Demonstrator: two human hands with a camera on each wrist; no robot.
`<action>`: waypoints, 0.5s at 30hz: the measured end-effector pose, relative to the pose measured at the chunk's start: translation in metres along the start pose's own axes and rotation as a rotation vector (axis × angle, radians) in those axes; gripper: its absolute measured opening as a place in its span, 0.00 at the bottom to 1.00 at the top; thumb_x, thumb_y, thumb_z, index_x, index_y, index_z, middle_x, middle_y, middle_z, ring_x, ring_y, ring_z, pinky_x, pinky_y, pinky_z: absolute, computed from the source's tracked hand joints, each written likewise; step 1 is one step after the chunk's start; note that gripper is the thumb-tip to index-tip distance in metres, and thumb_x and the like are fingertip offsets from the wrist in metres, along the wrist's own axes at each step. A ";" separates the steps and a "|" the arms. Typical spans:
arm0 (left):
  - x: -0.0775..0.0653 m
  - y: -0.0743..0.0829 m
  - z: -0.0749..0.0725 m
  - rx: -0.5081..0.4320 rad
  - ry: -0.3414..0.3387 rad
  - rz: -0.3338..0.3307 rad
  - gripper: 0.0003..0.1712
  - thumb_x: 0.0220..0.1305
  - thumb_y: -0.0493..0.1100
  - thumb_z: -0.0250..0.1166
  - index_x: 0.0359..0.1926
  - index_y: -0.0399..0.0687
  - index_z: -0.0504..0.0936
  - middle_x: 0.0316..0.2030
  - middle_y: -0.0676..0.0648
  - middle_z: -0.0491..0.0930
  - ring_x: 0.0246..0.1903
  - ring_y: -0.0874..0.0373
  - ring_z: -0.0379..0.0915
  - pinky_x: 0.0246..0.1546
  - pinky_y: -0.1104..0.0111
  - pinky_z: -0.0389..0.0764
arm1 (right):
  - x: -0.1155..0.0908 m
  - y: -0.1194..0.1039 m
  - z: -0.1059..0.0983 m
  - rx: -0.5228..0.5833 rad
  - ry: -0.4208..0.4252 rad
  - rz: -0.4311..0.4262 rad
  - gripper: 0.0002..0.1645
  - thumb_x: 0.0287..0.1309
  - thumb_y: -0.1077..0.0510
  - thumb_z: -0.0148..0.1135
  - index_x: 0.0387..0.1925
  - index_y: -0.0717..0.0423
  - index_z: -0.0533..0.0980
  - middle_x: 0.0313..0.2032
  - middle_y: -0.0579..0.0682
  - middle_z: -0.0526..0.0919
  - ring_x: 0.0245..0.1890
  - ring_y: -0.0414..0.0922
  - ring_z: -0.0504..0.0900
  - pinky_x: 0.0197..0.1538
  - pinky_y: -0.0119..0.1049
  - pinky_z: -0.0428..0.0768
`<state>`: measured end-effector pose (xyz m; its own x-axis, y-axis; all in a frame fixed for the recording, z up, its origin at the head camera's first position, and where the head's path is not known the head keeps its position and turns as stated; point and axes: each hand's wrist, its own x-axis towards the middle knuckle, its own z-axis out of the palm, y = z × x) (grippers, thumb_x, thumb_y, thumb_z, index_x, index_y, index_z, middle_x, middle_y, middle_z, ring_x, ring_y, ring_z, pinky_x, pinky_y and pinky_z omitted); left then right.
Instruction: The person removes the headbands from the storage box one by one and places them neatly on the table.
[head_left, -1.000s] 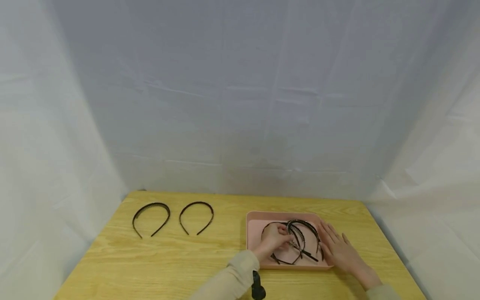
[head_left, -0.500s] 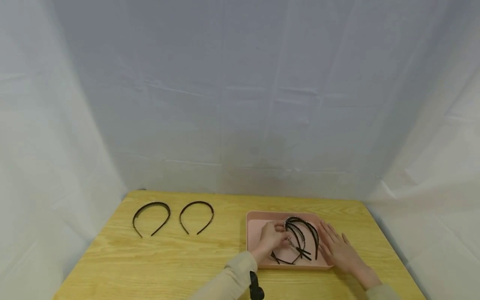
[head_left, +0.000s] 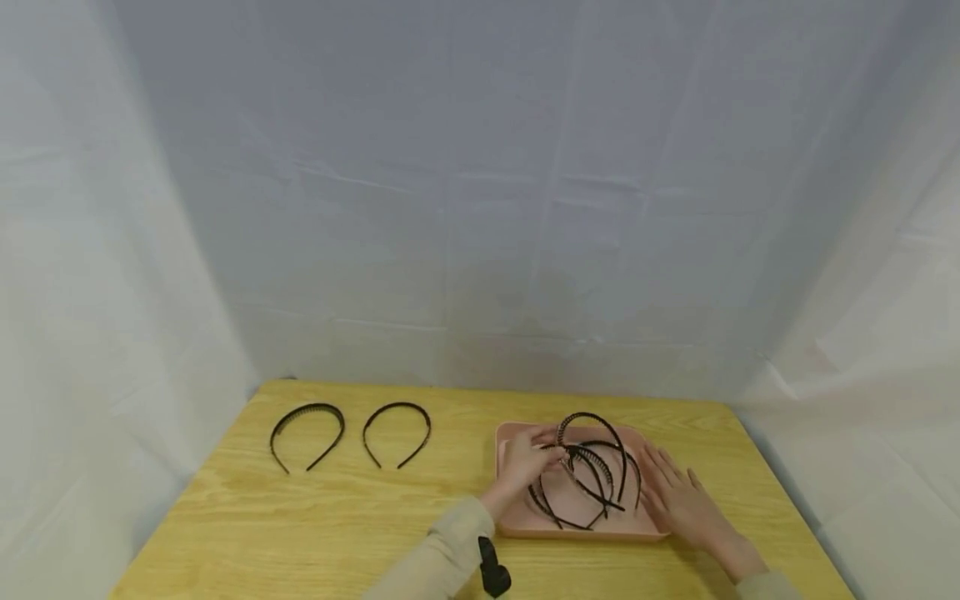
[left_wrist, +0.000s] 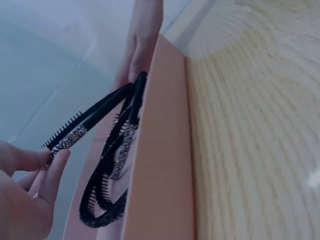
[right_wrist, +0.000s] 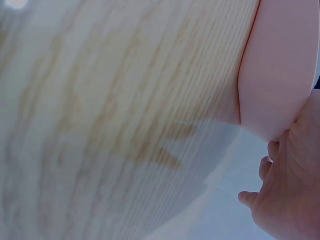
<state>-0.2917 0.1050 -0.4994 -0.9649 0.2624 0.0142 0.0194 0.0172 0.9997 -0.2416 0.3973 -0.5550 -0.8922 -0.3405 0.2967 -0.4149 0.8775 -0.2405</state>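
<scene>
My left hand (head_left: 523, 461) pinches a black headband (left_wrist: 70, 139) at one end of its arch, where it is set with glittery stones. The headband has comb teeth along its inner side. It is raised over the pink tray (head_left: 585, 534), tilted, with its arch above the tray's back rim. Several other black headbands (left_wrist: 107, 218) lie tangled in the tray beneath it, some with teeth and stones. My right hand (head_left: 686, 504) lies with straight fingers against the tray's right side; the right wrist view shows its fingertips at the pink outer wall.
Two black headbands lie apart on the wooden table (head_left: 300, 533) to the left: a toothed headband (head_left: 313, 407) and a thinner headband (head_left: 397, 405). White sheets (head_left: 480, 250) hang behind and along both sides. A black strap end (head_left: 492, 568) dangles by the left sleeve.
My left hand has moved slightly left and lifted one headband up out of the tangle, its arch now rising over the tray's back edge. The right hand stays at the tray's side.
</scene>
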 end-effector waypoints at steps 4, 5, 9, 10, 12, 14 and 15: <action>0.004 0.003 -0.011 -0.077 0.002 0.006 0.26 0.67 0.28 0.65 0.66 0.30 0.75 0.57 0.29 0.79 0.45 0.40 0.85 0.44 0.54 0.88 | 0.000 0.000 0.000 -0.014 -0.006 0.010 0.36 0.76 0.50 0.52 0.78 0.55 0.57 0.76 0.58 0.60 0.77 0.53 0.55 0.61 0.75 0.66; 0.005 0.004 -0.014 -0.099 0.003 0.004 0.26 0.67 0.28 0.65 0.66 0.30 0.74 0.58 0.29 0.78 0.46 0.40 0.85 0.45 0.54 0.88 | 0.001 -0.001 -0.001 -0.010 -0.023 0.021 0.37 0.76 0.49 0.52 0.79 0.55 0.56 0.76 0.59 0.60 0.77 0.56 0.55 0.62 0.75 0.65; 0.008 0.007 -0.026 -0.142 0.009 -0.014 0.27 0.69 0.29 0.64 0.68 0.32 0.73 0.61 0.30 0.77 0.47 0.41 0.85 0.47 0.57 0.88 | 0.002 -0.003 -0.005 0.022 -0.074 0.060 0.38 0.77 0.48 0.50 0.79 0.56 0.54 0.76 0.62 0.59 0.74 0.64 0.58 0.64 0.76 0.61; 0.008 0.007 -0.030 -0.150 0.012 -0.020 0.27 0.69 0.30 0.63 0.68 0.33 0.73 0.61 0.30 0.76 0.47 0.41 0.85 0.47 0.57 0.87 | 0.002 -0.003 -0.005 0.022 -0.074 0.062 0.37 0.77 0.48 0.50 0.79 0.56 0.55 0.76 0.63 0.59 0.74 0.65 0.58 0.64 0.77 0.61; 0.010 0.008 -0.037 -0.163 0.019 -0.028 0.27 0.69 0.30 0.63 0.68 0.33 0.73 0.62 0.31 0.76 0.48 0.42 0.85 0.48 0.58 0.87 | 0.002 -0.002 -0.005 0.027 -0.080 0.068 0.37 0.77 0.48 0.50 0.79 0.56 0.54 0.76 0.63 0.59 0.74 0.65 0.58 0.64 0.77 0.60; 0.012 0.007 -0.045 -0.166 0.029 -0.027 0.27 0.70 0.29 0.62 0.68 0.33 0.72 0.62 0.30 0.76 0.48 0.42 0.84 0.49 0.58 0.87 | 0.002 0.000 -0.004 0.017 -0.065 0.055 0.37 0.77 0.48 0.50 0.79 0.56 0.55 0.76 0.62 0.59 0.74 0.63 0.58 0.63 0.77 0.62; 0.013 0.007 -0.049 -0.166 0.036 -0.026 0.27 0.70 0.29 0.62 0.69 0.33 0.72 0.61 0.30 0.76 0.49 0.41 0.84 0.49 0.58 0.87 | 0.002 0.000 -0.004 0.012 -0.059 0.049 0.37 0.77 0.49 0.50 0.79 0.56 0.55 0.75 0.62 0.60 0.74 0.63 0.58 0.62 0.76 0.63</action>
<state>-0.3172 0.0610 -0.4915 -0.9732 0.2294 -0.0143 -0.0468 -0.1366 0.9895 -0.2427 0.3980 -0.5512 -0.9205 -0.3166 0.2290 -0.3719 0.8898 -0.2644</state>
